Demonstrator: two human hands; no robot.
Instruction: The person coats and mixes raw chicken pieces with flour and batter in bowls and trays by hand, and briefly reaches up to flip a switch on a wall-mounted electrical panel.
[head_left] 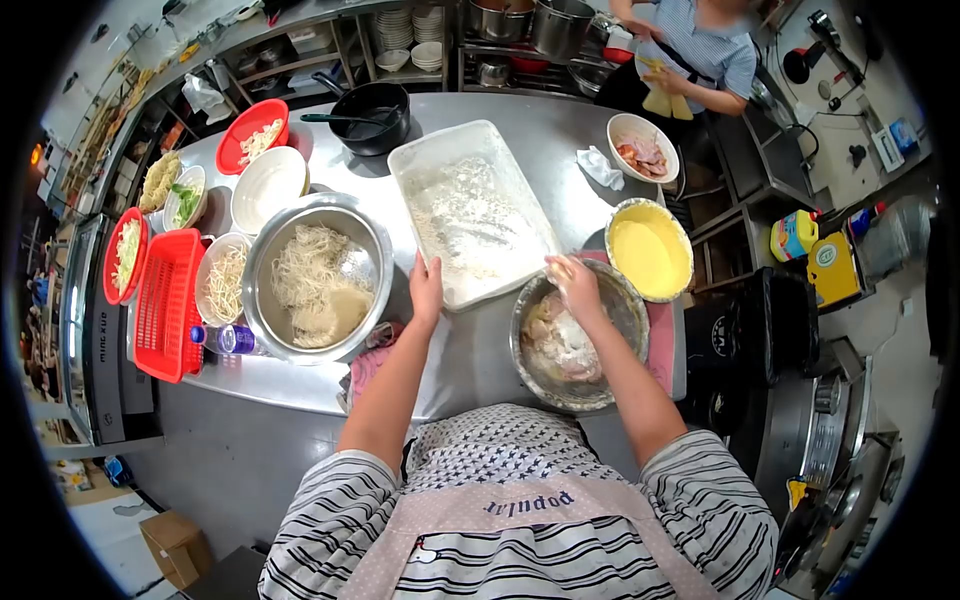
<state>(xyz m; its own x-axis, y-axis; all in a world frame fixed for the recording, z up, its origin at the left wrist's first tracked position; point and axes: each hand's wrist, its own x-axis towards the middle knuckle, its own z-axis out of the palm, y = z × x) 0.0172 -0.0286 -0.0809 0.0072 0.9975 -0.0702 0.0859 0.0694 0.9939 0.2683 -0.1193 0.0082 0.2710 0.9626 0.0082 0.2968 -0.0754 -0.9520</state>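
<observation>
A white rectangular tray (470, 285) with flour spread over its bottom lies tilted across the steel table. My left hand (426, 290) is closed on the tray's near left edge. Beside the near right corner, my right hand (576, 287) hangs over a metal bowl (522, 345), its fingers curled together and whitish with flour. Whether those fingers touch the tray or hold something cannot be made out. Inside that bowl is raw-looking pale meat (555, 350) with white flour on top. A bowl of yellow batter (645, 250) stands just beyond it.
To the left are a large steel bowl (258, 300) of noodles, a red basket (168, 310), a purple-labelled bottle (235, 340) and several food bowls. A black pot (372, 118) stands behind. At far right is a bowl of meat (642, 155). A co-worker (700, 60) stands across the table.
</observation>
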